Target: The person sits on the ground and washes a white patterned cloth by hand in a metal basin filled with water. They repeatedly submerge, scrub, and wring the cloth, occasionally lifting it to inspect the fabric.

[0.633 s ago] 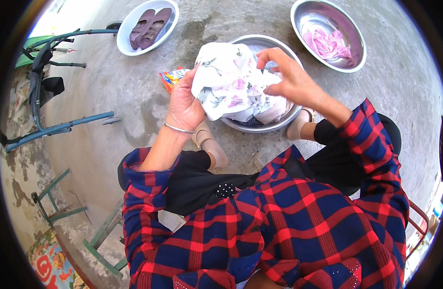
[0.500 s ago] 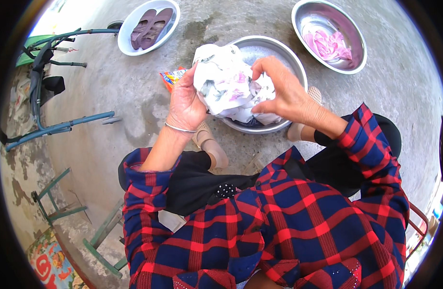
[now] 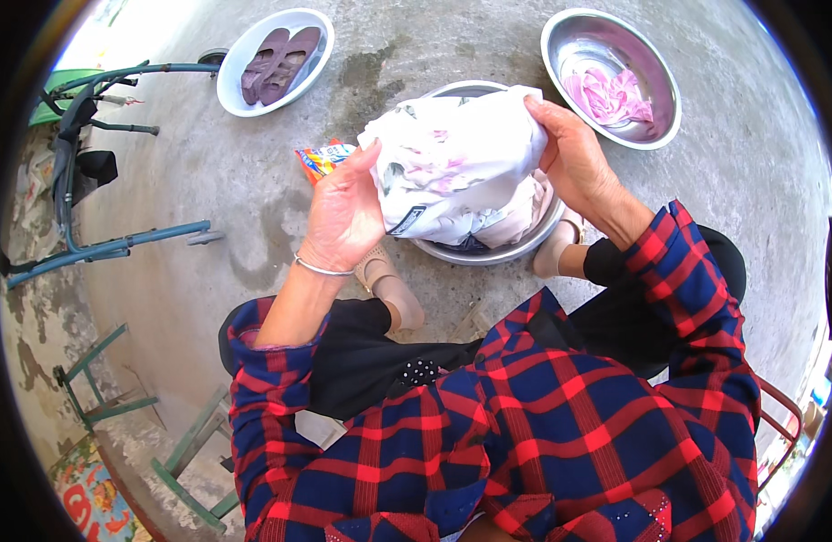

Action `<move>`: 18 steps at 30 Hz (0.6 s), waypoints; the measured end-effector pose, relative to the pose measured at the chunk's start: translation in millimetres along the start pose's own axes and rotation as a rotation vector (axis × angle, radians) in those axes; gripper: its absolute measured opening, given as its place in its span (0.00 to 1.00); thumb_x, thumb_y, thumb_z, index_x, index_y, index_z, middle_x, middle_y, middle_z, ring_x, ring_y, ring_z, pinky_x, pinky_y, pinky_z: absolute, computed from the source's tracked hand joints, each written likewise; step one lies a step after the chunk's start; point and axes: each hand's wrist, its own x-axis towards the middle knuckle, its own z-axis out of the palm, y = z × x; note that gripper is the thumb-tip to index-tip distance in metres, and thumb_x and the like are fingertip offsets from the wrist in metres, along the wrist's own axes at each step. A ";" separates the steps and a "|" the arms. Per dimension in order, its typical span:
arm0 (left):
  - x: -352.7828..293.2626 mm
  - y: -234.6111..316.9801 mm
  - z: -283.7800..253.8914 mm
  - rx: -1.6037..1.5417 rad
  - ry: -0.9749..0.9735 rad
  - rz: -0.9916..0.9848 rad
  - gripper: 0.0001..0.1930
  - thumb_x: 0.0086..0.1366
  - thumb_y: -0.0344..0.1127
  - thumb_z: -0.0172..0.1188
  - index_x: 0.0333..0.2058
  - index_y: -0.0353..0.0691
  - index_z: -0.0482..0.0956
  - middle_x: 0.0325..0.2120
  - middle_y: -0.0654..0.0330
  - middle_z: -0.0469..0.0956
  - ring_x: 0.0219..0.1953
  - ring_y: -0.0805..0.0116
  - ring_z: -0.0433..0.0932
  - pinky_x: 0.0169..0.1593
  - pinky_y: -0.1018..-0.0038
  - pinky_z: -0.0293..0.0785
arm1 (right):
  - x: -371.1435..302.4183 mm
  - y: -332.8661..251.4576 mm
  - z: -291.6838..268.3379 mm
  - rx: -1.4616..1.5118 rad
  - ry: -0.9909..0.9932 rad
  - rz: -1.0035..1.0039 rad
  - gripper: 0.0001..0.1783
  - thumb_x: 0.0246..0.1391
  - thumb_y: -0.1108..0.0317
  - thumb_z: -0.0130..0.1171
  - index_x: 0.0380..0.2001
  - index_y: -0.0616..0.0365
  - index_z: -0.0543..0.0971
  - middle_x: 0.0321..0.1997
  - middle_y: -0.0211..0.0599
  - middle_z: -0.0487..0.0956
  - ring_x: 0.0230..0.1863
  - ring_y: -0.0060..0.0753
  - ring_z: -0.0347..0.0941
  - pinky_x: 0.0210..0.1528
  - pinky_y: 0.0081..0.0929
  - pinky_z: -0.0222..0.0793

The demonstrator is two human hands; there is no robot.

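Observation:
A white floral garment [image 3: 461,149] is stretched between my two hands, above a round metal basin [image 3: 497,256]. My left hand [image 3: 345,203] grips its left edge, thumb on top, with a bracelet at the wrist. At the upper right edge my right hand [image 3: 574,149] pinches the cloth, fingers behind it. Pale pink cloth [image 3: 522,215] and something dark lie in the basin under the garment, which hides most of the inside. A dark label strip shows on the garment's lower left corner.
An orange and blue packet [image 3: 324,163] lies left of the basin. Purple shoes [image 3: 282,68] sit in a white basin [image 3: 231,88] at the far left; pink cloth [image 3: 607,96] lies in another metal basin [image 3: 671,116] at the far right. Blue-grey metal frame legs [image 3: 126,242] stand at left.
The bunched garment is now spread wider and flatter. My right hand has moved right and closed on its edge, where it was curled open over the cloth.

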 end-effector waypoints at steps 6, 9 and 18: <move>0.6 -0.6 -1.3 0.139 0.089 0.087 0.23 0.62 0.32 0.48 0.55 0.31 0.58 0.54 0.52 0.64 0.57 0.60 0.62 0.61 0.61 0.54 | 7.6 -4.1 -4.2 0.074 0.098 -0.079 0.16 0.58 0.60 0.45 0.40 0.63 0.72 0.38 0.34 0.75 0.41 0.22 0.70 0.47 0.21 0.63; 1.0 -0.4 -4.5 0.208 0.100 0.112 0.23 0.60 0.31 0.49 0.54 0.32 0.58 0.53 0.53 0.64 0.56 0.61 0.63 0.61 0.62 0.55 | 8.2 -5.6 -6.0 0.075 0.102 -0.082 0.16 0.58 0.60 0.45 0.40 0.61 0.72 0.39 0.33 0.76 0.42 0.22 0.70 0.48 0.22 0.63; -0.4 -1.3 0.8 0.345 0.064 0.143 0.23 0.56 0.24 0.52 0.52 0.32 0.62 0.48 0.55 0.69 0.51 0.64 0.68 0.56 0.67 0.63 | 9.1 -4.3 -11.3 -0.151 0.034 -0.075 0.21 0.53 0.57 0.51 0.45 0.60 0.70 0.42 0.38 0.73 0.44 0.26 0.69 0.49 0.25 0.62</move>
